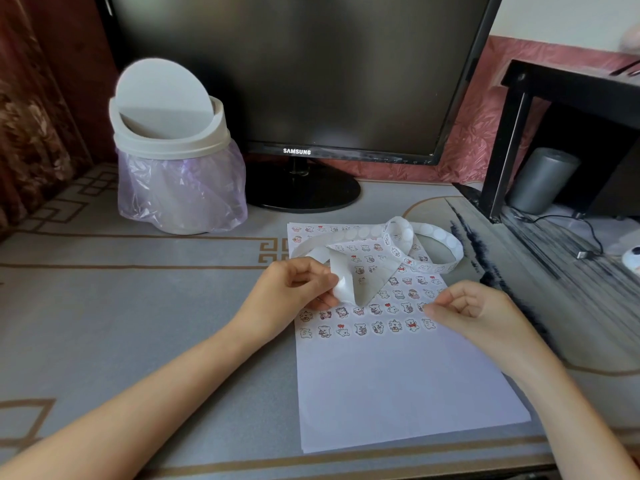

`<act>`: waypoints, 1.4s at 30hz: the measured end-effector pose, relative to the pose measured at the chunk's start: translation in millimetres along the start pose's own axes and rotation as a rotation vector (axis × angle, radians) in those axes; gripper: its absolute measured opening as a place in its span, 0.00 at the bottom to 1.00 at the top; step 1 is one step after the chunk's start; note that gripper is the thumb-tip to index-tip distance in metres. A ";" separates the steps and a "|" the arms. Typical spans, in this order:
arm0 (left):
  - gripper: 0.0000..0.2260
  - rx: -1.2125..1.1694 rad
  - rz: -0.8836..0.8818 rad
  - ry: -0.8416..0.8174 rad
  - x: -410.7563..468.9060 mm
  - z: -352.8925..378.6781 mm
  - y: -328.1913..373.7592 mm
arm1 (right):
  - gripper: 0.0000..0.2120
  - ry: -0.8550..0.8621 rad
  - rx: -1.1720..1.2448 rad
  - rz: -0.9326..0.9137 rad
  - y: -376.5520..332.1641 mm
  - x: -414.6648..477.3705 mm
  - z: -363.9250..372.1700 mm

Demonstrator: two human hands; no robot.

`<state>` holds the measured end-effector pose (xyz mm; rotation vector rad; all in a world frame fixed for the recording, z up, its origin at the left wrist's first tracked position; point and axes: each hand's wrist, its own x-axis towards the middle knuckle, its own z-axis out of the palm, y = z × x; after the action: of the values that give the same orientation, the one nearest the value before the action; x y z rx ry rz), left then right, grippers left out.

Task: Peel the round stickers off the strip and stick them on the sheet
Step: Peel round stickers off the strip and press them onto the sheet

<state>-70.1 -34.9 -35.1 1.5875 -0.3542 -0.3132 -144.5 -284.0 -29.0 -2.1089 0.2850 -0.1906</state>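
We look down on a desk [138, 306] under a grey cover edged with tan key-pattern lines. At the far side stands a dark monitor [294, 71] (its badge reads SAMSUNG), and left of it a white swing-lid bin [173, 133] lined with a lilac bag. A brown patterned curtain [31, 133] hangs at far left. Behind the screen we see crinkled pink wall covering [478, 133], white wall [554, 15] above. At right, a black stand [571, 88] shelters a grey cylinder [543, 178] and a black cable [588, 230]. Light is soft, even.
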 end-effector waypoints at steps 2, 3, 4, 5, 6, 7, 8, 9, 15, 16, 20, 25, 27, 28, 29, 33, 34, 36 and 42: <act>0.06 -0.002 0.001 -0.001 -0.1 -0.1 -0.3 | 0.08 0.009 -0.017 -0.002 0.1 0.0 2.3; 0.06 -0.002 0.002 -0.001 -0.1 -0.1 -0.4 | 0.08 0.010 -0.026 -0.004 0.5 0.2 3.1; 0.06 -0.003 0.002 -0.001 0.0 -0.1 -0.3 | 0.08 0.012 -0.031 -0.007 1.6 0.5 3.3; 0.06 -0.003 0.002 0.000 0.0 0.0 -0.4 | 0.07 0.016 -0.033 -0.012 2.0 0.8 3.2; 0.06 -0.003 0.002 0.000 0.0 0.0 -0.4 | 0.07 0.021 -0.030 -0.016 2.8 1.0 2.8; 0.06 -0.004 0.002 0.001 -0.1 0.1 -0.5 | 0.06 0.021 -0.023 -0.019 2.7 0.9 2.1; 0.06 -0.003 0.002 0.001 -0.2 -0.1 -0.5 | 0.06 0.016 -0.013 -0.018 2.7 0.7 1.2; 0.07 -0.001 0.001 0.001 -0.2 -0.2 -0.4 | 0.07 0.002 -0.002 -0.012 1.7 -0.2 0.2; 0.07 0.009 0.000 0.003 -0.4 -0.2 0.0 | 0.11 -0.095 0.000 0.033 -0.5 -4.0 -4.8; 0.07 0.010 0.000 0.003 -0.5 -0.1 0.1 | 0.10 -0.105 -0.003 0.033 -0.3 -3.8 -5.6; 0.08 0.017 0.001 0.008 -1.0 0.3 0.5 | 0.09 -0.122 0.011 0.043 -2.9 -5.0 -9.5; 0.08 0.021 0.000 0.010 -1.1 0.3 1.0 | 0.10 -0.111 0.015 0.032 -4.5 -6.3 -7.1; 0.08 0.017 -0.003 0.011 -1.4 0.5 1.2 | 0.09 -0.114 0.008 0.036 -3.3 -5.4 -7.6; 0.08 0.015 -0.002 0.012 -1.5 0.6 1.5 | 0.08 -0.117 0.014 0.039 -2.6 -5.0 -8.4; 0.08 0.011 -0.001 0.013 -1.7 0.5 1.6 | 0.07 -0.115 0.024 0.038 -2.6 -4.9 -9.3; 0.08 -0.034 0.005 0.018 -3.3 -0.1 4.2 | 0.04 -0.035 0.093 -0.054 -12.1 -6.4 -4.9; 0.08 -0.049 0.010 0.023 -3.7 0.0 5.3 | 0.04 -0.026 0.104 -0.103 -16.8 -6.9 -1.6; 0.07 -0.080 0.018 0.035 -4.5 0.2 7.4 | 0.04 -0.037 0.112 -0.188 -27.8 -7.9 7.4; 0.06 -0.132 0.039 0.043 -5.7 1.3 10.1 | 0.06 -0.015 -0.033 -0.378 -57.2 -10.2 46.3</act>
<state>-76.2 -34.1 -25.1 1.4545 -0.3241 -0.2665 -135.5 -214.4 -4.8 -2.1806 -0.1243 -0.3941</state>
